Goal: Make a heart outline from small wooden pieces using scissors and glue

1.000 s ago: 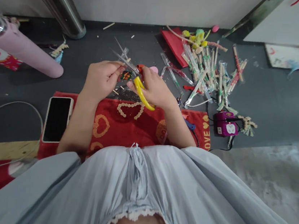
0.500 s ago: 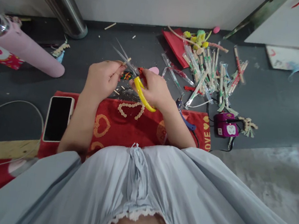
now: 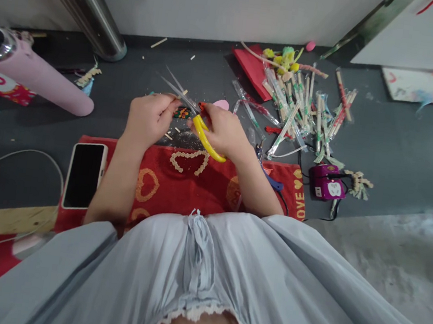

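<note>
The only writing that reads clearly is "LOVE", in gold letters running up the right border of the red towel [image 3: 182, 186], a soft terry cloth woven with gold heart outlines and lying on the dark grey surface [image 3: 400, 147] in front of the person. On the towel sits a heart shape laid out from small pale bits [image 3: 189, 159]. Just beyond its far edge the right hand [image 3: 222, 128] is closed around the yellow plastic handles of a pair of scissors [image 3: 204, 134], whose thin metal blades point up and left toward the other hand. The left hand [image 3: 148, 118] is curled, its fingertips pinched on a thin pale stick [image 3: 177, 95] right at the blades; how far the blades are parted I cannot tell. Between the two hands lies a small dark piece with red and green marks [image 3: 182, 111], its print too small to read. A smartphone [image 3: 84, 175] with a glossy black screen and pale case lies at the towel's left edge. To the right, a heap of wooden chopsticks in clear wrappers [image 3: 305, 110] is scattered near a small purple device [image 3: 326, 182] with a white label, unreadable. A smooth pink cylinder [image 3: 41, 80] lies far left, near a polished steel pole [image 3: 85, 6].
</note>
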`<action>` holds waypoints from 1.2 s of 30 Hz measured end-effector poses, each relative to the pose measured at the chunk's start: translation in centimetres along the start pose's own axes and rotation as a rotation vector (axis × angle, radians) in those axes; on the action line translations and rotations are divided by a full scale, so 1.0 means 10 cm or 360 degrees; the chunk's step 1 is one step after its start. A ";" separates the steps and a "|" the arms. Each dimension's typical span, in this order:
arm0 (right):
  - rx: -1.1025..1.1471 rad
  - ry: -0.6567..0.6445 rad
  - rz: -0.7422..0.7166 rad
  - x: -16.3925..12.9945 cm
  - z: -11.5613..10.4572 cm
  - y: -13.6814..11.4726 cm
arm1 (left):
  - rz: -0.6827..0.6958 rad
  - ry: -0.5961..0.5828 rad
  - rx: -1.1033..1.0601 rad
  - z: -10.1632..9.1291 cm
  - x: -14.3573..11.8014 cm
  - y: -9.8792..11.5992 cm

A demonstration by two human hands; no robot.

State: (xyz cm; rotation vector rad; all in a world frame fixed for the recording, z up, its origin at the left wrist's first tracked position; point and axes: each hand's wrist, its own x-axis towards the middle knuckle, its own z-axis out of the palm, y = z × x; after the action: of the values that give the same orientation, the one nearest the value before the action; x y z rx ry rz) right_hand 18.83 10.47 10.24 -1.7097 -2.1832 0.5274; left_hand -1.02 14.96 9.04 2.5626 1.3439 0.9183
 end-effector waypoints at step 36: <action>-0.0046 -0.0140 -0.0027 0.08 0.07 0.17 | -0.0138 -0.0044 -0.0270 0.33 -0.01 -0.22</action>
State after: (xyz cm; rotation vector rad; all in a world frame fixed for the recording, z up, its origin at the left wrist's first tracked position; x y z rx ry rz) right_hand 19.78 11.53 8.85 -1.7120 -2.2748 0.5799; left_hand -0.76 16.80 5.56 2.3636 1.2982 0.9349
